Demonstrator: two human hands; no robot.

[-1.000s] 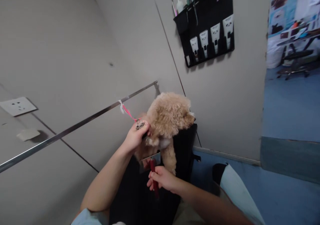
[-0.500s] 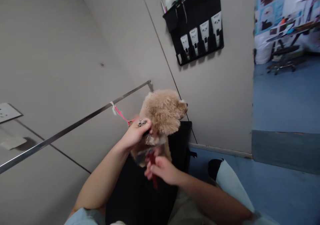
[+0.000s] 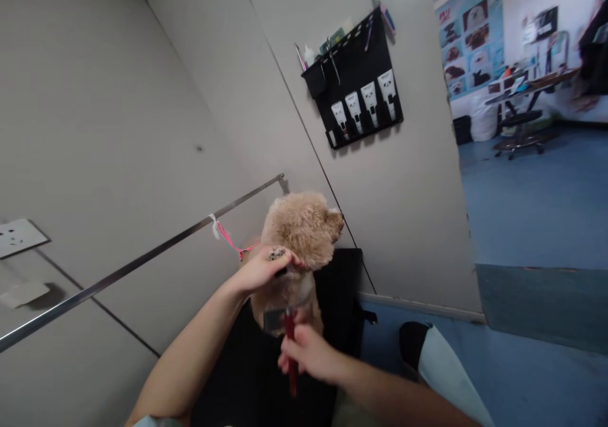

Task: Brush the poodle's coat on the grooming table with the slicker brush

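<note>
A curly tan dog [image 3: 299, 227] is on a black table [image 3: 339, 294], its head turned to the right. My left hand [image 3: 266, 268] is closed at the dog's neck, below the ear. A speckled black-and-white patch and a small dark thing show by its thumb; I cannot make out what they are. My right hand [image 3: 306, 352] grips the red handle of a slicker brush [image 3: 291, 373]. The brush's flat head lies against the fur of the dog's body and is slightly blurred.
A metal bar [image 3: 156, 261] slopes across the left side, with a pink lead [image 3: 227, 237] tied to it and running to the dog. On the wall hangs a black rack [image 3: 354, 66] with several white tubes. A wall socket [image 3: 21, 237] is at far left.
The view has shifted, so the dog and rack appear lower and a little further left. My right hand and the brush have moved slightly down; my left hand stays at the neck.
</note>
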